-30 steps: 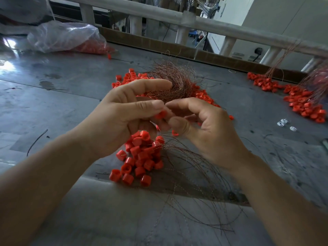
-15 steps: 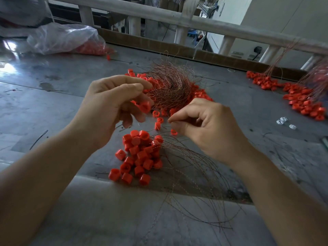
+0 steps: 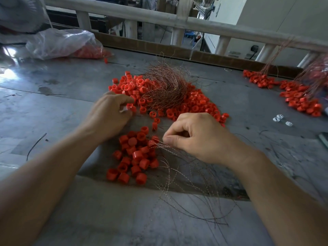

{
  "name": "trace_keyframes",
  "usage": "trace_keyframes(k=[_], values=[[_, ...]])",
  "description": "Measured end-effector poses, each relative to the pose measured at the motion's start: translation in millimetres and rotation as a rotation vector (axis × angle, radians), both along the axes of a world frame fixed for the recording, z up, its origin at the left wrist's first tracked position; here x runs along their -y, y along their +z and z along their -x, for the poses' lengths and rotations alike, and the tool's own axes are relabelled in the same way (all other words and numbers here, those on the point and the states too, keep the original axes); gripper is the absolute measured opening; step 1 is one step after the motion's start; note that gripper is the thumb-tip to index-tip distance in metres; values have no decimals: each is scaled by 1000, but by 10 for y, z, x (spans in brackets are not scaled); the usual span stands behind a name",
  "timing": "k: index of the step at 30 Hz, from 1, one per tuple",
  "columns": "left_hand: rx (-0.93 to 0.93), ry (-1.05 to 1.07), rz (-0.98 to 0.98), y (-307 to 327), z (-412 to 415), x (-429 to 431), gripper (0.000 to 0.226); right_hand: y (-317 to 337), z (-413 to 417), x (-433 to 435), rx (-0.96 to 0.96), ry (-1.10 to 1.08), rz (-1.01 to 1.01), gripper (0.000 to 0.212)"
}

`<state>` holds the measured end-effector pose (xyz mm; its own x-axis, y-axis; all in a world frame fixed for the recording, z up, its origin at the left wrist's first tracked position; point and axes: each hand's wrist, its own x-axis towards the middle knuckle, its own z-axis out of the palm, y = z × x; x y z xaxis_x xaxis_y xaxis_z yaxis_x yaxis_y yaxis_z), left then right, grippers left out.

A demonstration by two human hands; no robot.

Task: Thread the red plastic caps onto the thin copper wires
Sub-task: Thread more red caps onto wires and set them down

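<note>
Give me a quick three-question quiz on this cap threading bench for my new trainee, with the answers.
1. True or false: the right hand pinches thin copper wires.
2. The tangled wire bundle lies: A on the far pile of red caps; B well apart from it; C buried under it.
3. Which hand is at the far pile?
Key: 1 true; 2 A; 3 the left hand.
</note>
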<state>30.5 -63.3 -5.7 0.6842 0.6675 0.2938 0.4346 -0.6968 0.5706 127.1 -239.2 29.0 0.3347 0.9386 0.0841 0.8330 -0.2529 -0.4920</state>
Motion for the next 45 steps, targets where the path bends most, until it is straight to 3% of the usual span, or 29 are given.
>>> trace_keyframes(k=[3,7,10,13,16,23,31,35,40,45], values=[[-55,-9,-32,-41,-11,-41,27,0,-5,1,-3,-10,-11,23],[-34,-54,-65,-20,3,-29,8,10,-18,7,1,-50,-50,21],[34,-47,-41,18,30,-6,19,29,-52,16,12,-90,-93,19],[214,-97,143,104,70,84,26,54,-104,22,44,-137,-148,21],[339,-287,322,196,113,215,37,65,-178,28,91,-224,-172,21],[266,-453,272,169,81,323,32,85,-358,41,96,-387,-226,13],[281,-462,269,144,71,306,35,141,-458,-276,250,-336,-143,10],[264,-466,260,151,83,307,32,58,-521,-437,323,-298,-82,21],[269,-480,276,157,91,325,31,-73,-466,-563,428,-288,-165,32],[262,-486,274,151,97,323,30,-113,-465,-591,516,-276,-253,13]])
